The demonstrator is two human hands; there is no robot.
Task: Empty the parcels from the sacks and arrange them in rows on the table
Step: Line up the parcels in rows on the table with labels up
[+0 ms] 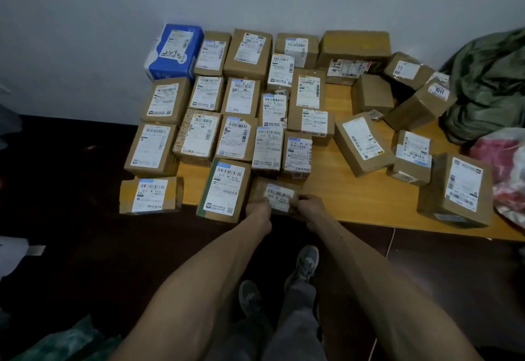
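My left hand (pixel 259 209) and right hand (pixel 309 204) curl their fingers round the ends of a small taped cardboard parcel (pixel 279 194) with a white barcode label, at the wooden table's (pixel 355 190) near edge. Beyond this parcel lie rows of brown boxes (pixel 235 138). Far beyond it to the left is a glossy blue pack (pixel 173 50) handwritten "2490", and far to its right a box (pixel 420 104) marked "1011" sits beside a crumpled green sack (pixel 488 82).

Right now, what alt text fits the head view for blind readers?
The left hand and right hand grip a small brown cardboard parcel at the near edge of a yellow wooden table. Labelled brown boxes fill rows at left; others lie scattered right, by a green sack.
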